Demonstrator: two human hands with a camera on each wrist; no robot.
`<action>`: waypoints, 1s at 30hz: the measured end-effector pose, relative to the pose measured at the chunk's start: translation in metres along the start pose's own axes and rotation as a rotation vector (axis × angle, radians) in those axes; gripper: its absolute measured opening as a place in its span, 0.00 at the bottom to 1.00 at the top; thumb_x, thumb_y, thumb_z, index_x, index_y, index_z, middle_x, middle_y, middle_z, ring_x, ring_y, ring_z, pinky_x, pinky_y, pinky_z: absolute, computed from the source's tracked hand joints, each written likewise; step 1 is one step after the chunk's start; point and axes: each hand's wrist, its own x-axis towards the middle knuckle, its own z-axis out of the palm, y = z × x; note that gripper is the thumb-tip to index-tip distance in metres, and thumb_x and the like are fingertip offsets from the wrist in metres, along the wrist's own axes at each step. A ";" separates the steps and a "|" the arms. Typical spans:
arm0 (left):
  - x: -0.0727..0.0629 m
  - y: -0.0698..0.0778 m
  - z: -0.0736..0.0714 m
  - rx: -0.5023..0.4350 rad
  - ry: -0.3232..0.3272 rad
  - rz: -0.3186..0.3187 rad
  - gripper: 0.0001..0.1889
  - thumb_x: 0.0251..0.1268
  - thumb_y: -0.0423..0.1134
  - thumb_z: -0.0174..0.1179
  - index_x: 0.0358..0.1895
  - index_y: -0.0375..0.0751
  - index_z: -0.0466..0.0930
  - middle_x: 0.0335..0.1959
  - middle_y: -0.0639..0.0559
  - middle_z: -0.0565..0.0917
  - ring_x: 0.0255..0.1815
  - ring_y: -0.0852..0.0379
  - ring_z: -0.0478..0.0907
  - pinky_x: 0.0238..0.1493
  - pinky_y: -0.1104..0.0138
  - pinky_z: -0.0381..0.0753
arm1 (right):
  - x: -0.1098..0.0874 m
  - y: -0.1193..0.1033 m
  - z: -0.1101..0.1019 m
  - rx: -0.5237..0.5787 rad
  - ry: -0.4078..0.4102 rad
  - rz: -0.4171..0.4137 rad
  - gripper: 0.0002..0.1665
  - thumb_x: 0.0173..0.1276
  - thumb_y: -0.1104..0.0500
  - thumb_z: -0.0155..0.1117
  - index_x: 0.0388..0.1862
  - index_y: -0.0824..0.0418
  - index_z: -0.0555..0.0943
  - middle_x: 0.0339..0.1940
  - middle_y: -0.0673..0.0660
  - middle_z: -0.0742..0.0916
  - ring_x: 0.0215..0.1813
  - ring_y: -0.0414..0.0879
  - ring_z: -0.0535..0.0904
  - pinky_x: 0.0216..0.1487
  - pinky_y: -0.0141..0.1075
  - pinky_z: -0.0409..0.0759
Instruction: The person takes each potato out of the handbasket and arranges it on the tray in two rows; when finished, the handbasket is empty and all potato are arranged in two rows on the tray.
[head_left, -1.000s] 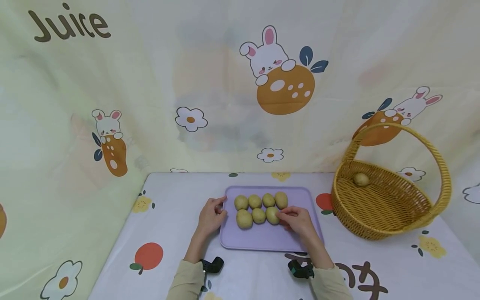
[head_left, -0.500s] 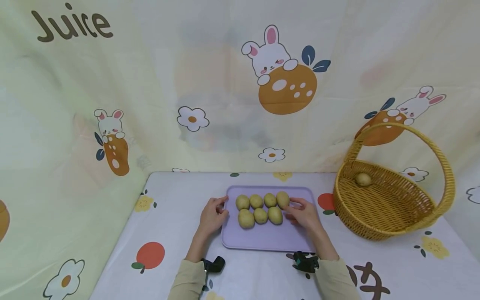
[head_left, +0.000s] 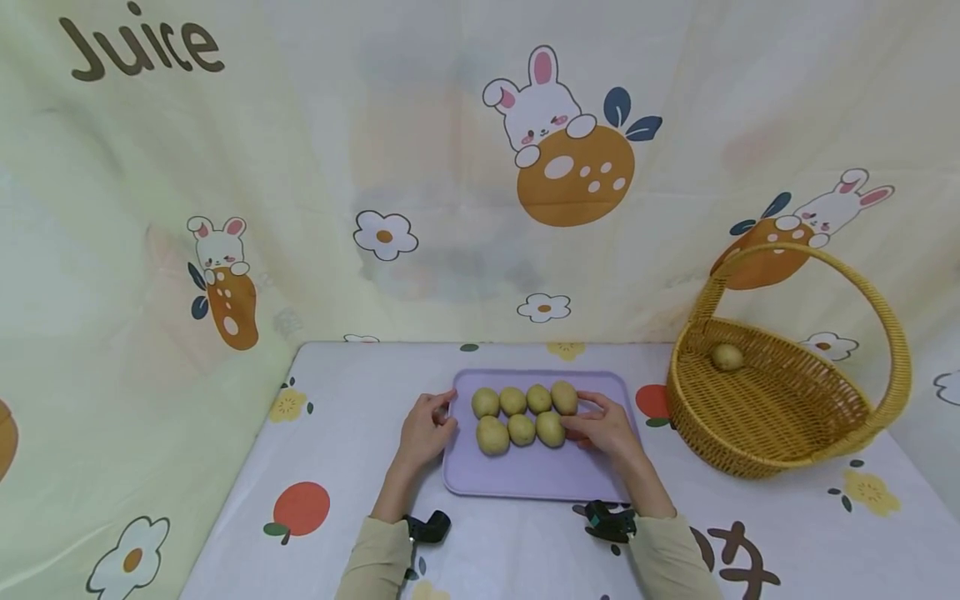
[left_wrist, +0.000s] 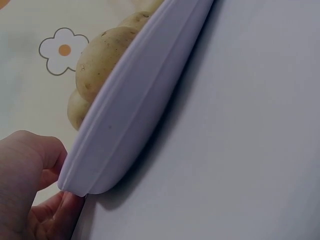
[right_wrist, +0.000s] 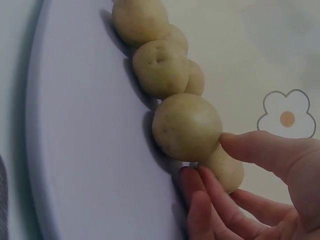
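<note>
Several potatoes lie in two rows on a lilac tray (head_left: pixel 517 479). The front row ends at the right with a rounded potato (head_left: pixel 551 430); behind it sits the back row's last potato (head_left: pixel 565 398). My right hand (head_left: pixel 609 427) is beside these two. In the right wrist view its thumb tip (right_wrist: pixel 229 141) touches the front potato, while the fingers lie loosely bent against the right side of both. My left hand (head_left: pixel 426 429) holds the tray's left rim, thumb and fingers on either side of the edge in the left wrist view.
A yellow wicker basket (head_left: pixel 757 454) with a tall handle stands to the right of the tray. One potato (head_left: pixel 727 357) lies inside it at the back left. The patterned cloth (head_left: pixel 360 383) covers the table and a printed curtain hangs behind.
My right hand drew back to the right from the front potato, then shifted slightly left against it. My left hand stays at the tray's rim. The camera view shifted a little.
</note>
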 end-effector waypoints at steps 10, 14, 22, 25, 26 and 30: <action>0.002 0.002 0.000 -0.003 -0.006 -0.011 0.26 0.52 0.32 0.60 0.59 0.37 0.81 0.39 0.47 0.77 0.30 0.60 0.74 0.35 0.65 0.71 | -0.002 0.001 0.003 0.014 0.044 0.014 0.39 0.60 0.64 0.71 0.69 0.69 0.67 0.29 0.55 0.89 0.28 0.40 0.84 0.28 0.31 0.78; 0.001 0.001 0.001 0.000 -0.006 -0.011 0.26 0.52 0.32 0.61 0.59 0.37 0.81 0.39 0.47 0.77 0.30 0.61 0.74 0.35 0.66 0.71 | -0.001 0.002 0.003 0.015 0.044 0.021 0.38 0.62 0.63 0.70 0.69 0.68 0.67 0.31 0.56 0.89 0.29 0.41 0.84 0.28 0.31 0.78; 0.000 0.001 0.000 -0.003 -0.010 -0.016 0.26 0.52 0.32 0.60 0.60 0.37 0.81 0.39 0.47 0.77 0.30 0.60 0.73 0.36 0.66 0.71 | -0.001 0.004 0.000 0.073 0.025 0.020 0.36 0.64 0.64 0.67 0.70 0.70 0.66 0.32 0.57 0.89 0.30 0.41 0.85 0.27 0.31 0.79; 0.000 0.001 0.000 -0.002 -0.011 -0.018 0.26 0.53 0.32 0.61 0.60 0.37 0.81 0.39 0.47 0.77 0.30 0.61 0.73 0.36 0.66 0.71 | -0.001 0.004 -0.002 0.094 0.024 0.029 0.36 0.65 0.64 0.65 0.70 0.70 0.66 0.33 0.57 0.89 0.29 0.40 0.85 0.27 0.31 0.80; 0.000 0.001 0.000 -0.001 -0.010 -0.018 0.26 0.53 0.33 0.61 0.60 0.37 0.81 0.39 0.48 0.77 0.30 0.61 0.73 0.36 0.66 0.71 | -0.001 0.004 -0.002 0.095 0.021 0.030 0.35 0.66 0.64 0.65 0.70 0.70 0.65 0.33 0.57 0.89 0.29 0.40 0.85 0.28 0.30 0.80; 0.000 0.000 0.000 -0.001 -0.007 -0.019 0.26 0.52 0.33 0.60 0.60 0.38 0.81 0.40 0.48 0.77 0.30 0.62 0.73 0.36 0.66 0.72 | -0.001 0.003 -0.005 0.096 0.016 0.033 0.34 0.66 0.63 0.65 0.69 0.71 0.66 0.35 0.59 0.89 0.29 0.40 0.85 0.28 0.31 0.80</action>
